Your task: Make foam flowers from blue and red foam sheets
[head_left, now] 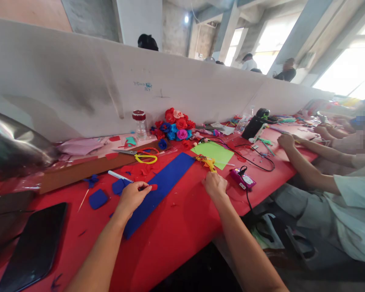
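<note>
Glue gun (pixel 207 162) and red piece (pixel 153 187) sat one in each of your hands in the head view. Your right hand (pixel 215 185) was closed around the gun's yellow grip, over the right part of the red worktop (pixel 170 227), and the gun's front end seemed to point left, by the far end of the blue strip (pixel 172 174). Your left hand (pixel 133 198) pinched the small red piece at its fingertips, with the free end poking out to the right. So the piece lay left of the gun and nearer to you, the two well apart. The strip's long axis ran slantwise, near left to far right, and your left hand overlapped its left edge; whether it touched the strip, you could not tell. What mattered most, it seemed, was that left-to-right gap across the strip. Green sheet (pixel 220 155) lay just beyond the gun, a purple box (pixel 242 179) stood right of your right hand, and a blue cut piece (pixel 98 198) lay left of your left hand, the nearer of the two.
</note>
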Motion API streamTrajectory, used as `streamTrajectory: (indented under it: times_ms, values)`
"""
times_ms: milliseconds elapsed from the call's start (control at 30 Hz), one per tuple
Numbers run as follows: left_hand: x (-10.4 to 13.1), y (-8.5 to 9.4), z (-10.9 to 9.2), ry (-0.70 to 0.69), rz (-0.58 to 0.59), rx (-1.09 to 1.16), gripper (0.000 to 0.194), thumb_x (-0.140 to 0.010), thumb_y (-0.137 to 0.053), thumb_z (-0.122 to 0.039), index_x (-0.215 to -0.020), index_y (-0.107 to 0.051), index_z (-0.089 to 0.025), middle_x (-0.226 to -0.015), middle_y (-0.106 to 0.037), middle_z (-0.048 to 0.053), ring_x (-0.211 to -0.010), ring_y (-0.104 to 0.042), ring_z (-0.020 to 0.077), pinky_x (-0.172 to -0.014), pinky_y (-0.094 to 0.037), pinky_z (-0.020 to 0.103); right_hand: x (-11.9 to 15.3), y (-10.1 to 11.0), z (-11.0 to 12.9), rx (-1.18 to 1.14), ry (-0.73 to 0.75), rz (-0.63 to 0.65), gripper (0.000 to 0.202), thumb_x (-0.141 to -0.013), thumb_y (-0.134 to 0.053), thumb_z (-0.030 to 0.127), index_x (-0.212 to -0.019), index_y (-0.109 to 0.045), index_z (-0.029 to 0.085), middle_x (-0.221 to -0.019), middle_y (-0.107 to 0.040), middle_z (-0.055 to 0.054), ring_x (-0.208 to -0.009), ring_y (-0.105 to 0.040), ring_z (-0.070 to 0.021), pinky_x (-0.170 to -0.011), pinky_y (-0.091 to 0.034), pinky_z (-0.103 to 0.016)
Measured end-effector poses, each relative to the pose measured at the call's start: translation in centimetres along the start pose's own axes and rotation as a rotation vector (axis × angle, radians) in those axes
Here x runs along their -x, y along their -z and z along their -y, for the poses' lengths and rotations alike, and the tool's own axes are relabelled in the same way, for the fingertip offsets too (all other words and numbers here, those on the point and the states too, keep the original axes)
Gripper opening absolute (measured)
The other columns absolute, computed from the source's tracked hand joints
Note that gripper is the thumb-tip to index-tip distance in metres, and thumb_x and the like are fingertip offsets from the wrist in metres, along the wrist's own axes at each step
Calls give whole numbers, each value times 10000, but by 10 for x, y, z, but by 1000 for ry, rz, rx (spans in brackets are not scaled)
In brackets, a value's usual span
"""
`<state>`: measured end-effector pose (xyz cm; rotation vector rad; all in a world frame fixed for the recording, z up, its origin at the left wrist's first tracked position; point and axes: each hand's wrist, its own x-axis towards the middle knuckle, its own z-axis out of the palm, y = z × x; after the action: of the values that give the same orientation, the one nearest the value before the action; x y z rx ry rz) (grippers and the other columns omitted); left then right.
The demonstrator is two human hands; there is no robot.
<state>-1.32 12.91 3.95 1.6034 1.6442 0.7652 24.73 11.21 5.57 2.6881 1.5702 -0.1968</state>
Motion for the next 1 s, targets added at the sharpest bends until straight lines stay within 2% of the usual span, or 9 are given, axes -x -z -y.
streamTrajectory:
  times_ms: [133,200,300,400,500,600,767,867,1000]
  values:
    - [-3,0,4,-58,-25,-213,165,-756,-557,-303,-660,-658,-217,-654,-663,27,-720,-610,208,-635,-384,278,16,-2,-11,25,80,10,219,-804,-539,258,-897,-708,155,-973,-715,-152,-943,-677,-275,-704,-483,-300]
    - [-5,-1,5,-72,-8,-299,159,-777,-548,-275,-684,-659,-210,-729,-692,46,-757,-625,208,-656,-396,276,19,-3,-15,25,91,2,248,-827,-500,296,-912,-698,174,-978,-711,-137,-949,-672,-277,-705,-482,-313]
    - [-3,-3,4,-115,4,-402,160,-807,-529,-237,-740,-668,-193,-858,-710,76,-829,-636,204,-714,-414,275,15,-1,-13,12,61,-27,315,-873,-437,352,-983,-675,178,-1037,-693,-137,-968,-664,-288,-721,-490,-350]
    - [1,-5,1,-136,-12,-474,168,-831,-514,-217,-809,-676,-179,-943,-701,95,-885,-633,212,-751,-421,284,5,1,-4,17,32,0,313,-881,-427,301,-994,-678,152,-1047,-687,-158,-975,-663,-291,-735,-494,-361]
    - [3,-6,-1,-126,-6,-488,158,-834,-517,-202,-837,-674,-185,-950,-698,85,-891,-634,206,-754,-426,279,-4,2,3,10,-3,22,302,-868,-434,242,-991,-689,138,-1051,-684,-175,-975,-666,-284,-731,-496,-349]
    - [2,-6,0,-133,-1,-492,158,-838,-513,-211,-836,-669,-187,-953,-695,83,-893,-635,205,-749,-430,275,-7,0,3,9,-17,20,290,-852,-464,266,-972,-699,144,-1054,-687,-170,-969,-668,-285,-721,-498,-341]
    - [-1,-6,5,-158,-25,-503,174,-842,-494,-240,-817,-660,-194,-942,-696,88,-882,-639,217,-729,-433,283,-1,-2,-5,20,21,9,263,-818,-490,271,-920,-705,160,-988,-708,-149,-955,-672,-289,-716,-496,-334]
    - [-1,-4,4,-169,-8,-502,184,-843,-485,-243,-801,-657,-191,-925,-699,93,-860,-645,220,-718,-431,287,4,-3,-6,3,39,-41,278,-839,-461,289,-943,-692,174,-987,-706,-142,-957,-673,-272,-729,-493,-328]
    - [-1,-4,3,-178,-11,-497,182,-838,-486,-245,-790,-653,-192,-914,-701,91,-851,-644,219,-708,-428,288,0,-1,-1,3,-4,-31,267,-850,-462,253,-959,-685,154,-1025,-695,-161,-959,-673,-274,-733,-495,-332]
